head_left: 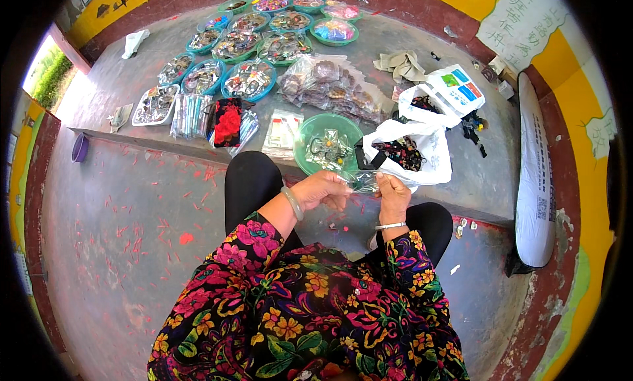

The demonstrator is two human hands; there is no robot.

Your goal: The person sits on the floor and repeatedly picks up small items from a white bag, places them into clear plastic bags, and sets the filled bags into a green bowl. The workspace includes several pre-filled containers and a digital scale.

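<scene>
Between my two hands a small clear plastic bag is stretched out flat. My left hand pinches one end of it, the fingers curled in. At the other end my right hand grips it between thumb and fingers. Just beyond them sits a green basin with several clear packets of small dark and yellowish items inside. A white plastic bag stands open to its right, filled with dark multicoloured pieces. Whether anything is inside the stretched bag I cannot make out.
Blue and green basins of packaged goods cover the raised ledge ahead. A heap of clear packets, a white tray and a red-and-black cloth item lie there too. A purple bowl sits lower left; a long pale wrapped object leans right.
</scene>
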